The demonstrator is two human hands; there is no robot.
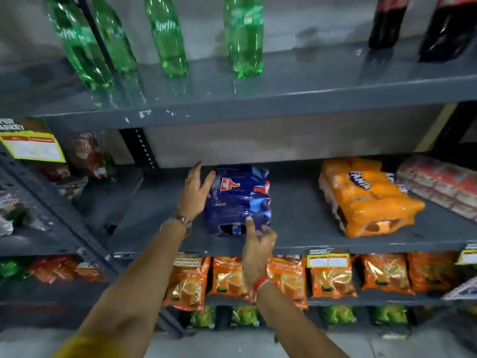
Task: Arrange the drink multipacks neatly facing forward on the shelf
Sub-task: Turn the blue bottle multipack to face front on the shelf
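A blue shrink-wrapped drink multipack (238,197) stands on the middle grey shelf (296,223). My left hand (195,189) rests flat against its left side, fingers spread and thumb on the upper corner. At the pack's front lower edge my right hand (256,244) touches the wrap with one raised finger, the others loosely curled. Neither hand closes around the pack. An orange Fanta multipack (366,197) lies angled to the right on the same shelf. A red-and-white multipack (441,184) sits at the far right.
Green Sprite bottles (167,37) and dark cola bottles (387,21) stand on the shelf above. Orange drink-mix pouches (333,277) line the shelf below, with green packs (338,315) under them. A side rack at left holds wrapped packs (90,156) and a yellow price tag (33,148).
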